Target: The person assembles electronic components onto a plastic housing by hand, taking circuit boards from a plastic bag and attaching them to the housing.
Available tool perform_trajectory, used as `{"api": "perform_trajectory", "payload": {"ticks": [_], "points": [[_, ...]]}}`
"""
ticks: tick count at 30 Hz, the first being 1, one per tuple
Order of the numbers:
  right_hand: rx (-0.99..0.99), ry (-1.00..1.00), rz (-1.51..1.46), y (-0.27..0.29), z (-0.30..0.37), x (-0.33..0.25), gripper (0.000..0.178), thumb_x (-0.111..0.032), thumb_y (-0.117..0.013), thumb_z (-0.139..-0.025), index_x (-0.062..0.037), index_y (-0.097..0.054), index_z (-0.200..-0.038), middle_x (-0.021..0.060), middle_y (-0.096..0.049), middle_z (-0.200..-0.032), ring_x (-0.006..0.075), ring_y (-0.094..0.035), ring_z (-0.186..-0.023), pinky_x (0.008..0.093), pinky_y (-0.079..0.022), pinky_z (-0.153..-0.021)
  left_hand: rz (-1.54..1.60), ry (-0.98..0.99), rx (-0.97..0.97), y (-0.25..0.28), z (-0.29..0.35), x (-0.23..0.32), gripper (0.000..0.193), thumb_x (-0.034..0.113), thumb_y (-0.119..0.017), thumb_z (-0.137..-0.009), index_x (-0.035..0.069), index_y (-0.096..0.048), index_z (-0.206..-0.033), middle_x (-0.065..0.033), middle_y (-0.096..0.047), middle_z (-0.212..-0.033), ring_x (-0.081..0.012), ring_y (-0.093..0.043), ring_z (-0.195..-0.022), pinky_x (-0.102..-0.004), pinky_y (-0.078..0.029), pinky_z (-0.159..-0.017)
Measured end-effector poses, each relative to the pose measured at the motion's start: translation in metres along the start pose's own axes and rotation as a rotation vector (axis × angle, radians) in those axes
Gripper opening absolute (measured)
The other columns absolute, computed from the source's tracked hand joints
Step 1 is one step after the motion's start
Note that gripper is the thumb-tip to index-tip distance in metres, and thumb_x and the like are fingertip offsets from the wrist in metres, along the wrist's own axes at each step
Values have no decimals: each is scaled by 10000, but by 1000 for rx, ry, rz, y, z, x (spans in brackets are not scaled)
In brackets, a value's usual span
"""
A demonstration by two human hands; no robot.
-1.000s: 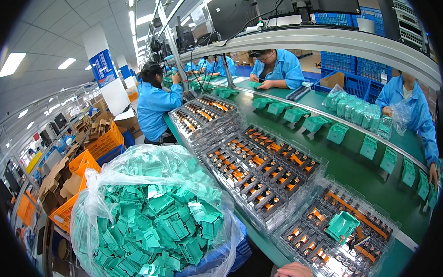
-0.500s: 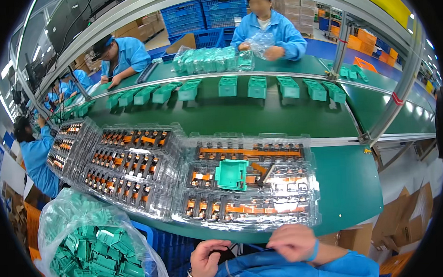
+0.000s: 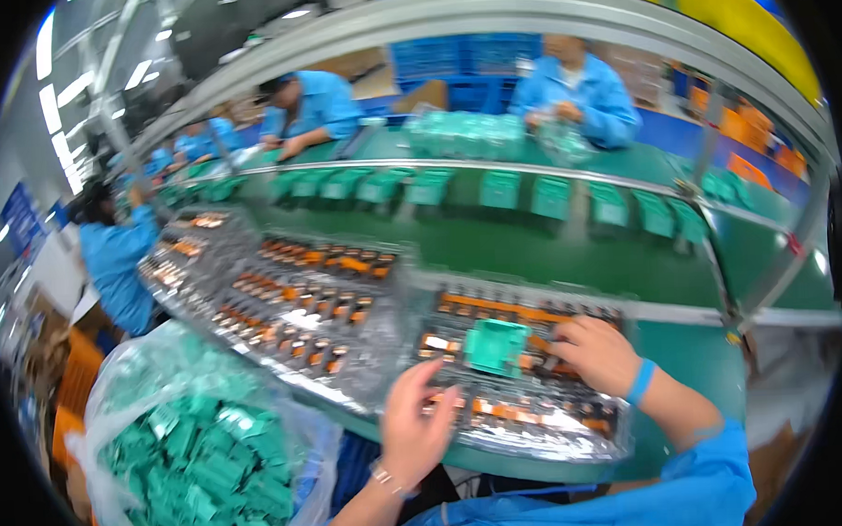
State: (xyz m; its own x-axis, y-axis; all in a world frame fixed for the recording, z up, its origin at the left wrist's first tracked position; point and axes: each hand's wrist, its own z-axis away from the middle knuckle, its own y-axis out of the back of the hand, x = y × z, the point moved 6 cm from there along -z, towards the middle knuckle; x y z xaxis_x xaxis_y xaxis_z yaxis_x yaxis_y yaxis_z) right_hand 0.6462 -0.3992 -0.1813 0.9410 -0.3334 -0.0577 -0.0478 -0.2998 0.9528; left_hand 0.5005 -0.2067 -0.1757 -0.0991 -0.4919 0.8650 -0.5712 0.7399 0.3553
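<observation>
The left hand (image 3: 417, 425) is relaxed, thumb and fingers parted, at seven o'clock from the green housing (image 3: 494, 348); I cannot tell whether it touches the clear tray (image 3: 557, 451) below. The right hand (image 3: 599, 357), at three o'clock, curls its fingers down just beside the housing; whether they grip anything, I cannot tell. The housing rests on the tray, among orange-and-dark parts (image 3: 500, 412). Both hands hide some of these. A blue sign (image 3: 21, 217) near ten o'clock is too blurred to read. More loaded trays (image 3: 359, 395) stand toward nine, a plastic bag (image 3: 133, 380) of green pieces toward eight. At twelve, housings (image 3: 500, 189) line a green belt (image 3: 494, 237), with a metal beam (image 3: 413, 27) arching beyond.
</observation>
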Motion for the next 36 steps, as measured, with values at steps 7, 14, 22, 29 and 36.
{"api": "perform_trajectory", "payload": {"ticks": [7,14,22,29,36], "points": [[-21,97,18,-11,0,6,180,-149,-627,-691,-83,-603,-856,96,-535,-967,275,-514,-925,375,-423,-788,-521,-77,-260,-74,-70,-29,521,305,-601,-827,6,-437,-1221,-155,-547,-1108,-325,-551,-991,-416,-477,-791],[123,165,-25,-5,-18,-4,288,-125,-716,-562,-99,-620,-832,102,-511,-874,305,-512,-835,418,-421,-726,-493,-85,-306,-90,-76,-59,408,181,-613,-806,30,-488,-1164,-119,-508,-979,-302,-555,-925,-397,-472,-748],[228,130,-200,22,-23,1,177,42,-643,-716,6,-582,-879,162,-597,-892,304,-588,-799,352,-480,-668,-164,-3,-282,-79,-84,-54,331,115,-569,-840,85,-493,-1160,-108,-494,-998,-309,-547,-873,-368,-463,-742],[148,-227,-620,-6,-14,40,158,34,-599,-774,-6,-576,-926,151,-572,-1003,292,-566,-921,327,-455,-788,719,411,-228,-79,-85,-92,349,181,-541,-913,32,-457,-1217,-33,-563,-1065,-66,-550,-911,-252,-468,-769],[276,-820,-1628,-24,-15,68,331,-30,-565,-857,-31,-496,-1181,86,-567,-1070,175,-559,-961,348,-477,-824,1151,740,-79,-78,-83,-107,330,256,-506,-928,48,-493,-1183,-28,-587,-1001,-93,-593,-863,-263,-496,-695]]}}
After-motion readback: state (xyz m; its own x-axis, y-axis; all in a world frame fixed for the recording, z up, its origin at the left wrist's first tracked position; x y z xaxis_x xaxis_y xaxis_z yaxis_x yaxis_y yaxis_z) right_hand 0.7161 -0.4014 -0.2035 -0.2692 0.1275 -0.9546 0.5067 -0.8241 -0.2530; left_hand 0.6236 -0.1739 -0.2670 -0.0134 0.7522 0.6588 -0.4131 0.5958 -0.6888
